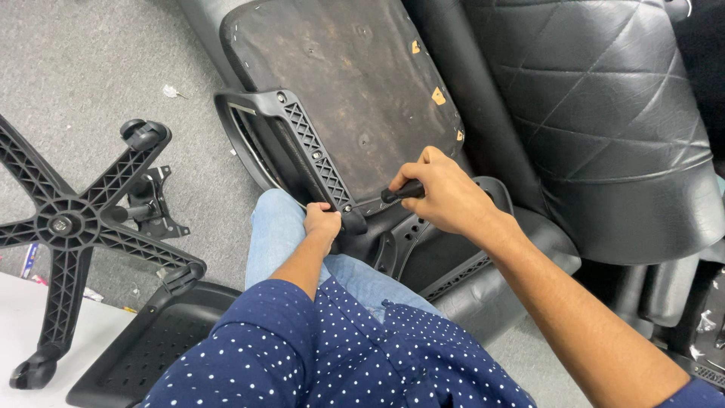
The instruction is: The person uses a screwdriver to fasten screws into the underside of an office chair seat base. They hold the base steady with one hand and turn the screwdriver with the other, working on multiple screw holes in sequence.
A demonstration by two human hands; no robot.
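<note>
A person fastens a black plastic armrest (291,147) to the underside of an upturned office chair seat (355,83). The right hand (442,193) clenches a black-handled screwdriver (404,190), apparently driving a screw at the bracket's near end. The left hand (322,223) grips that end. The armrest's long axis runs diagonally away, upper left; next, probably, the remaining holes.

Black five-arm chair base w/ castors (64,227) lies at left on grey carpet (91,68). Small black metal bracket (155,200) sits just beside it. Perforated black plastic panel (143,344) lies near-left, partly on a white board (34,332). Quilted black chair back (604,113) fills far right.
</note>
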